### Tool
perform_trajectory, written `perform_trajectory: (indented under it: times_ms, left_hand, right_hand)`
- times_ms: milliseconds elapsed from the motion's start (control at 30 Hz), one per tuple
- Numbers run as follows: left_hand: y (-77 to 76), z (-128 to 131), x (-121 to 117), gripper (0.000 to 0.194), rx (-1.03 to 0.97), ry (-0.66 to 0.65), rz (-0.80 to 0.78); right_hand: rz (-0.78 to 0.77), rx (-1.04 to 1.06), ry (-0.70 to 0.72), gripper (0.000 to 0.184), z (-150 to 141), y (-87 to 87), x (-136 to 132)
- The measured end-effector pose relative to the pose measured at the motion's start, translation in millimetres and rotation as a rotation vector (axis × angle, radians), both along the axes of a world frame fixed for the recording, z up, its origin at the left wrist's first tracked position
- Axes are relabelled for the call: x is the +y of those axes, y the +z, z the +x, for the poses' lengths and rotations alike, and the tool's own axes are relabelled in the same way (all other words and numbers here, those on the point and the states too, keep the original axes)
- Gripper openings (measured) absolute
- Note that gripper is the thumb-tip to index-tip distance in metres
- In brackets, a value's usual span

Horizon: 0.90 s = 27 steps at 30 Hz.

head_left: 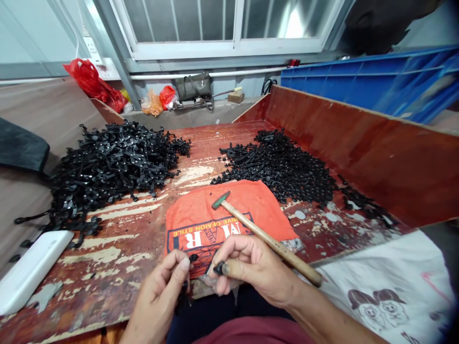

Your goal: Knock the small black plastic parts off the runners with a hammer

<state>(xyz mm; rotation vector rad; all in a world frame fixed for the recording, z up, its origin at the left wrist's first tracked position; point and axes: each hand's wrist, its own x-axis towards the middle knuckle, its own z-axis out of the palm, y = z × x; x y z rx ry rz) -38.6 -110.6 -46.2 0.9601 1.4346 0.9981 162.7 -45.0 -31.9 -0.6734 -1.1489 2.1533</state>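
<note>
Small black parts (218,268) were pinched by the left hand (161,289) and right hand (258,268) at the near edge of the red walled tray (362,148), black pieces (118,160) being heaped inside at left and right.

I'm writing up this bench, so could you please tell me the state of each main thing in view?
Left hand: pinching a black part
Right hand: pinching another black part
Orange cloth: spread out
Hammer: lying on the cloth, unheld
Left heap of black pieces: piled loosely
Right heap: flatter, spread out
Red bag: crumpled
Window: looks shut
</note>
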Motion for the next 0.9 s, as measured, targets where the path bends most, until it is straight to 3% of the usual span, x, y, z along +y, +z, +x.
perform_trajectory:
  times_ms: [200, 433, 533, 667, 767, 900]
  left_hand:
    - [-2.9, 4.9, -4.0, 0.04, 0.038, -0.002, 0.049]
    - [10.9, 12.8, -7.8, 0.042, -0.011, -0.011, 0.03]
    - [16.0, 19.6, -10.4, 0.038, -0.083, 0.043, 0.012]
    - [15.3, 28.4, -12.3, 0.037, -0.089, 0.035, -0.002]
    - [12.2, 31.4, -11.0, 0.034, -0.087, 0.0, -0.006]
    - [13.6, 32.2, -9.2, 0.034, -0.138, -0.12, -0.016]
  right_hand:
    - [0.044, 0.034, -0.012, 0.036, 3.7, -9.6, -3.9]
    - [0.155, -0.047, -0.034, 0.027, 5.6, -8.5, -8.1]
    - [0.367, -0.205, -0.123, 0.015, 6.2, -3.1, -9.6]
    - [0.684, -0.377, -0.212, 0.027, 7.4, 4.3, -11.0]
    - [0.83, -0.386, -0.199, 0.028, 8.8, 5.8, -12.5]
    - [0.992, -0.36, -0.163, 0.015, 11.1, 2.5, -13.6]
